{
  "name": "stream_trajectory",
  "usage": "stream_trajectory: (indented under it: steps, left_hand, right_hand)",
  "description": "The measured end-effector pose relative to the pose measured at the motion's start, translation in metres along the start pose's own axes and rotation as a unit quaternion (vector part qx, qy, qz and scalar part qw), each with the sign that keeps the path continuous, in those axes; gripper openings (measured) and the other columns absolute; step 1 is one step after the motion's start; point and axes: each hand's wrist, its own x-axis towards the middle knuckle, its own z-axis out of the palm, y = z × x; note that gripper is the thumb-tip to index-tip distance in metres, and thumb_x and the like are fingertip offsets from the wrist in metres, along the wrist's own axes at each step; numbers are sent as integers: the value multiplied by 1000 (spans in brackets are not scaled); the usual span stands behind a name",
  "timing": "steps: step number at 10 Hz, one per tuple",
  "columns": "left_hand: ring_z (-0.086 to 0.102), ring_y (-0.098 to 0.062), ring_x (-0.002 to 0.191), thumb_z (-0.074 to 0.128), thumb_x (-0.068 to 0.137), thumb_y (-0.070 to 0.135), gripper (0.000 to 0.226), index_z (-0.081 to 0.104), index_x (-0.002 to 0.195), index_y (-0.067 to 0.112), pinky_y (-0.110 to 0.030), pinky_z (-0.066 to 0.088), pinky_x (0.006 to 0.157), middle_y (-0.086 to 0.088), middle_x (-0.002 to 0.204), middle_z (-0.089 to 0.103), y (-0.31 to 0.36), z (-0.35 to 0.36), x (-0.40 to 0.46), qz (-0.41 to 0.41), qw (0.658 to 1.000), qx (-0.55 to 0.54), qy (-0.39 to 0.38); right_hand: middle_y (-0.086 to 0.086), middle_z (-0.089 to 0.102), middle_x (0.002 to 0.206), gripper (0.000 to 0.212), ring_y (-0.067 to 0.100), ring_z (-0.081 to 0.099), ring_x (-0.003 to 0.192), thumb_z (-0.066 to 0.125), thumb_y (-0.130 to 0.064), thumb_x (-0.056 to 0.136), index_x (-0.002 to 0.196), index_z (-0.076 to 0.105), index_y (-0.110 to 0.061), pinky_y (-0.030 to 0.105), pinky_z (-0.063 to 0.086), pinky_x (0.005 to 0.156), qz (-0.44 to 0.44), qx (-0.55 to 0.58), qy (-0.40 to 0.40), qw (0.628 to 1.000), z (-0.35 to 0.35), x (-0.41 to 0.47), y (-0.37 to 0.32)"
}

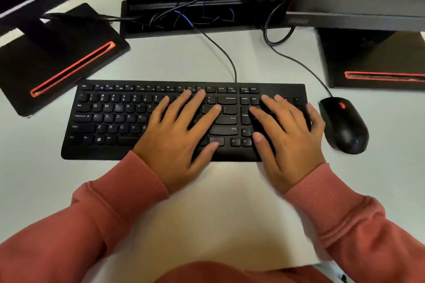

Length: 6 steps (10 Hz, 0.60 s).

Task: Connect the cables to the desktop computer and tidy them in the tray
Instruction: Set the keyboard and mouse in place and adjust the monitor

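Note:
My left hand [179,135] lies flat on the right half of a black keyboard [110,122], fingers spread and straight. My right hand [287,135] rests flat on the keyboard's number-pad end, fingers straight. Neither hand holds anything. A black keyboard cable [220,50] runs from the keyboard's back edge to a black cable tray [128,27] at the desk's rear, where several black cables and a blue cable [184,17] lie tangled. The black mouse [345,124] sits right of the keyboard, its cable [301,66] looping back toward the tray.
Two monitor stands with red slots flank the keyboard: one at the left [57,60], one at the right [377,62]. Monitor screens overhang the top left and top right. The white desk [161,57] ends near my lap.

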Motion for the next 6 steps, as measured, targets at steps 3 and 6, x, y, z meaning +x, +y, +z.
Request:
stream_trajectory:
  steps: [3,6]
  left_hand:
    - [30,-36,152,38,100,54,64,42,156,24,-60,23,120,-13,165,33,4,-19,4,-13,998,-4,-69]
    - [39,-26,142,34,106,51,54,37,155,29,-45,35,115,-2,160,34,-27,-95,44,-19,988,-58,-145]
  right_hand:
    - [5,52,150,47,27,47,140,42,-34,97,136,61,-17,62,26,112,33,34,-32,998,-17,7,-7]
    - [-2,31,162,55,20,29,149,42,-41,102,154,34,-26,43,20,120,69,26,-225,972,-59,57,-18]
